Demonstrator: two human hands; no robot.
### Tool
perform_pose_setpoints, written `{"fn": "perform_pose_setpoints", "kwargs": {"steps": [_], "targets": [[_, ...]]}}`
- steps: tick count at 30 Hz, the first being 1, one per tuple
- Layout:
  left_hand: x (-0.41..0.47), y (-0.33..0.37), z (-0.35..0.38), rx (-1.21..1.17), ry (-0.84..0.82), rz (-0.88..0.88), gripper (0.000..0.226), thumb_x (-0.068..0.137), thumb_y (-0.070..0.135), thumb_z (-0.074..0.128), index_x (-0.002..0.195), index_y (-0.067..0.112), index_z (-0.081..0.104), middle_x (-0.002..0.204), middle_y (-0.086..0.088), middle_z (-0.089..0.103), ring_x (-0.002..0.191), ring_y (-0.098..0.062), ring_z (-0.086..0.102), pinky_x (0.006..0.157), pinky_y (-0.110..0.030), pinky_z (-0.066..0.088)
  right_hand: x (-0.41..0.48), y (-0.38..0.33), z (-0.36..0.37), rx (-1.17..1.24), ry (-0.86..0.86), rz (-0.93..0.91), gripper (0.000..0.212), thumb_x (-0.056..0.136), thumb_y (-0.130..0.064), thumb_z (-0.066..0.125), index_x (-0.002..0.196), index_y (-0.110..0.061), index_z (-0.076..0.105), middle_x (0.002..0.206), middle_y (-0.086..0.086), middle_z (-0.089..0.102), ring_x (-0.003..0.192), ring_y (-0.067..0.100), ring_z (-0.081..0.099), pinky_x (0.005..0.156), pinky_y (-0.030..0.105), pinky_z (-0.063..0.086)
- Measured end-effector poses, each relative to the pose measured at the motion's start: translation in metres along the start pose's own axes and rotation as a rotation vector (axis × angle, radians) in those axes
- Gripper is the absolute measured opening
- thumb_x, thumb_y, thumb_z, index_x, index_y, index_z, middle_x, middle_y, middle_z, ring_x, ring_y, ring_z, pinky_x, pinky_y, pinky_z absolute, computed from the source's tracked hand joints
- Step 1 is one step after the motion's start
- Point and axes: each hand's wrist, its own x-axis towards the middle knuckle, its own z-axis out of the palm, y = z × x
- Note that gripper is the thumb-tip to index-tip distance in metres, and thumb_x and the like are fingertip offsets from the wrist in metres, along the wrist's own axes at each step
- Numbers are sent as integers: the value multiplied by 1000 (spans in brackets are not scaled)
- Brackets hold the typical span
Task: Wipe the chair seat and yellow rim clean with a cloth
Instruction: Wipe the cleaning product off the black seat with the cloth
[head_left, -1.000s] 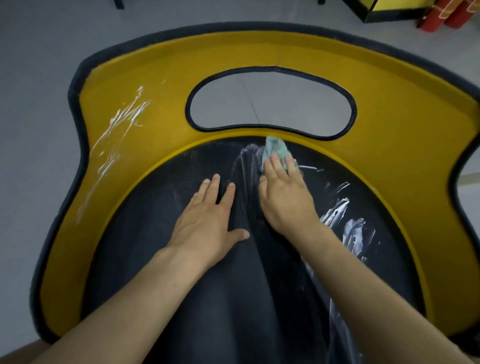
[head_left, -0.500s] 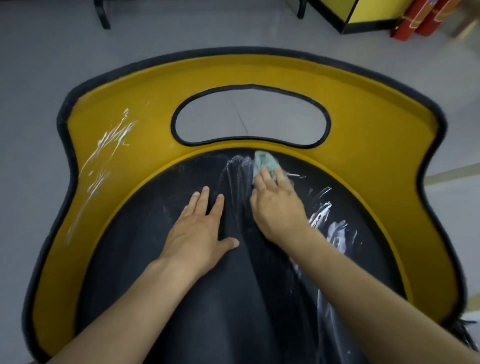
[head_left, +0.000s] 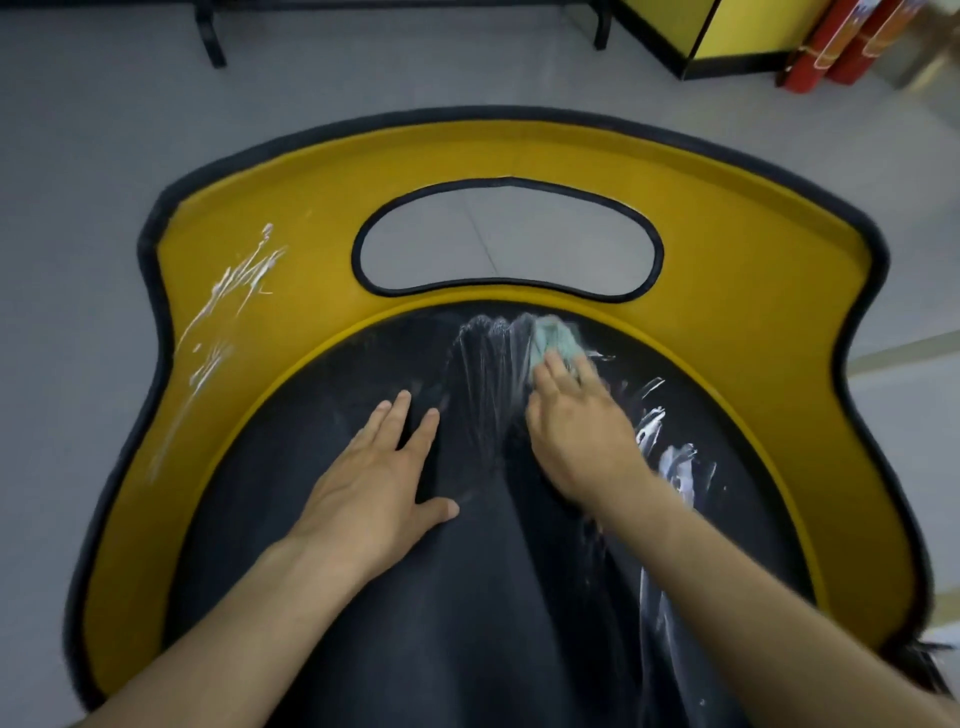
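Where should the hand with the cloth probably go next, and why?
Probably sideways to its right. The right hand presses the green cloth at the far edge of the black seat, where the smear looks thinned to faint lines, while thick white streaks lie just right of it. The left hand rests flat, bracing. The yellow rim's marks can wait.
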Motion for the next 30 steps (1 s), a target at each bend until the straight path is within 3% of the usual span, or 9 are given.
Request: {"fn": "perform_pose_setpoints", "kwargs": {"steps": [4,7,12,15,20,23,25,27,30], "targets": [[-5,-4,-1,-9,12,11,98,93,57,59,159,35,-9,163,9,-30,151,-10,-21,123,-33,15,-65,-31,5,123,57,-60,48,96,-16,28,116,7,66,132,25,58,130,39,50,111,53,39],[-8,-6,0,-8,16,14,97,94,57,59,159,35,-9,163,8,-29,151,-11,-20,123,-33,14,-29,-12,16,72,132,-58,39,95,-13,43,116,11,65,128,28,60,126,41,53,109,55,40],[-18,-17,-1,0,-18,-9,97,95,55,60,160,33,-9,163,7,-29,151,-12,-22,123,-31,9,52,12,18,81,9,9,72,89,-20,4,119,14,60,136,34,50,134,49,40,114,61,26],[-20,-24,-4,-3,-15,-20,98,94,55,60,160,32,-9,164,6,-29,151,-12,-22,123,-32,9,5,-13,10,221,36,41,72,94,-32,5,142,5,45,151,20,41,145,34,30,122,47,17],[-20,-27,-6,-2,23,-25,99,93,56,61,160,31,-8,164,6,-26,152,-12,-19,123,-33,11,-85,-56,10,272,-54,-189,62,105,-34,2,154,-2,23,162,12,22,152,29,7,123,43,12],[-24,-31,-5,-6,33,-35,99,93,57,61,160,31,-8,165,6,-26,152,-12,-19,123,-32,9,-50,-48,12,239,-48,-171,68,105,-42,13,148,6,35,154,19,36,149,30,23,121,46,18],[-29,-38,-5,-6,27,-57,100,93,57,61,160,32,-9,164,6,-26,152,-13,-19,123,-32,9,-3,-32,9,214,-30,-124,78,103,-48,5,144,9,39,150,25,40,147,34,26,122,46,9],[-35,-49,-5,-6,34,-79,101,92,58,61,160,31,-10,164,6,-26,152,-13,-18,122,-32,8,40,-17,7,202,-85,1,90,97,-57,-12,152,2,28,160,21,23,151,32,8,123,41,-6],[-39,-64,-7,-9,49,-116,105,91,62,60,160,29,-12,164,5,-27,152,-12,-18,123,-31,5,62,-24,3,281,-114,239,81,98,-62,6,156,-7,18,165,13,12,151,32,-3,123,43,-5]]}}
